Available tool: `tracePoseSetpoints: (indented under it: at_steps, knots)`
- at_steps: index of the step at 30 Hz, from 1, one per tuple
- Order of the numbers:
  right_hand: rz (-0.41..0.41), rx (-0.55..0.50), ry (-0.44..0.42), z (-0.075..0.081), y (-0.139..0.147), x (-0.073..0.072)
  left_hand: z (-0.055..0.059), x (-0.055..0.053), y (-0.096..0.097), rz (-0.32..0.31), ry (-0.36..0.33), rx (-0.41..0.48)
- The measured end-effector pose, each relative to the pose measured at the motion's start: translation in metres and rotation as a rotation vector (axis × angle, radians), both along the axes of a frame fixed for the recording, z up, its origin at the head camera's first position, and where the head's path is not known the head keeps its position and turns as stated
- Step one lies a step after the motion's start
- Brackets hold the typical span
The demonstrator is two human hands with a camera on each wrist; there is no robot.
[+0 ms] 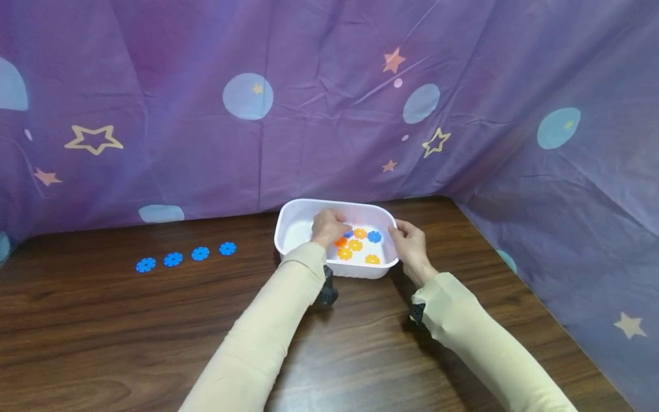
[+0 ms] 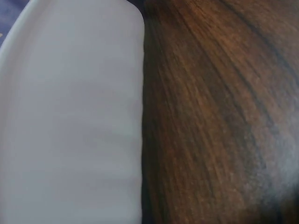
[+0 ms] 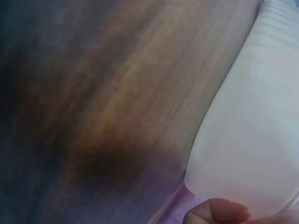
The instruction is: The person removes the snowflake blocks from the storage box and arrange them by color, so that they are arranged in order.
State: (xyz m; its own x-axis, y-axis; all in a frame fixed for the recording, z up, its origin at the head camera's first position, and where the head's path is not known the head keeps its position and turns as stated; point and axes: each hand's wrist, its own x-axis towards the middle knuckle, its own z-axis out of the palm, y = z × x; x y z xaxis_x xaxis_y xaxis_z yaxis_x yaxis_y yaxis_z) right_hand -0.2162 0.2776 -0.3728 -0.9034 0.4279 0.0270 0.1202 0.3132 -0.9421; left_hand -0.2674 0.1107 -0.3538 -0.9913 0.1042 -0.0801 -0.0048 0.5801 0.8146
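Bin on wood tbl, purple drape bhnd.

Through my left wrist feed, I note a white tub, its faintly rippled wall beside the wood-grain bench; purple patch, upper left corner.

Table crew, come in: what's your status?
Left hand in white bin by loose discs, grip unclear. Right hand holding its right end. Four blue discs lined up on table. Left hand partly blocking view.
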Motion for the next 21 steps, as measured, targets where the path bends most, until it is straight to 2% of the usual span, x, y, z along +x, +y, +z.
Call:
tracePoseSetpoints:
  at_steps: [8,15,21]
  knots:
    - [0.005,-0.015,-0.006,0.0006,-0.0012,-0.0004,-0.0045,-0.0001,0.0000,0.001,-0.032,-0.031]
    - [0.012,-0.019,-0.019,0.0010,-0.0018,-0.0004,-0.0087,-0.0034,0.0015,-0.003,-0.026,-0.069]
    - [0.012,-0.025,-0.009,0.0001,-0.0009,-0.0009,-0.0090,-0.0068,0.0029,-0.027,-0.005,-0.146]
